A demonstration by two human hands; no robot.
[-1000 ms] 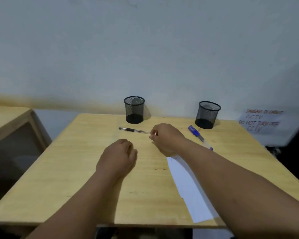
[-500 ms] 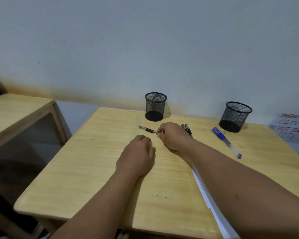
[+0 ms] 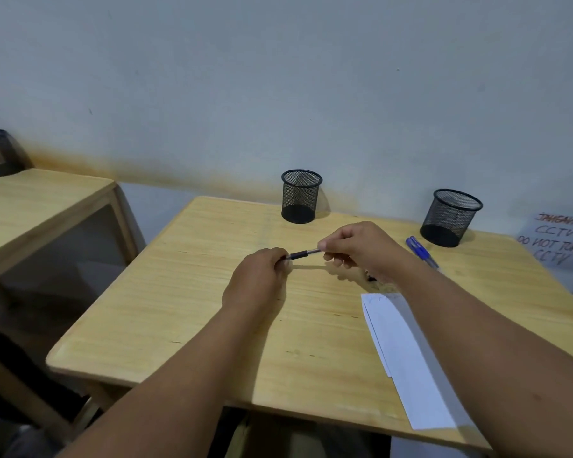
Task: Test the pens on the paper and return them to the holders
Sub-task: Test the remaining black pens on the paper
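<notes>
Above the middle of the pale wooden table, whose grained top has rounded corners, a slim black pen with a clear, silvery section is held level between two hands. On the pen's left end, the left hand has its fingers curled in, pinching the dark tip end between thumb and fingertips. On the pen's other end, the right hand pinches the clear barrel between thumb and forefinger, the remaining fingers loosely bent beneath; the pen hangs just clear of the tabletop, its thin shadow lying below it.

Beyond the pen, near the wall, stands a round black wire-mesh holder, upright, with a solid dark base. Right of the pen and well apart from the first stands a second mesh holder of the same make, its wall flaring slightly toward the rim. Just beside that one lies a blue pen with a translucent lower barrel, flat on the wood. Nearer than the pen, to its right, a long sheet of white paper lies flat, partly under the right forearm, with faint marks near its far edge. A small dark object under the right wrist is too hidden to identify.
</notes>
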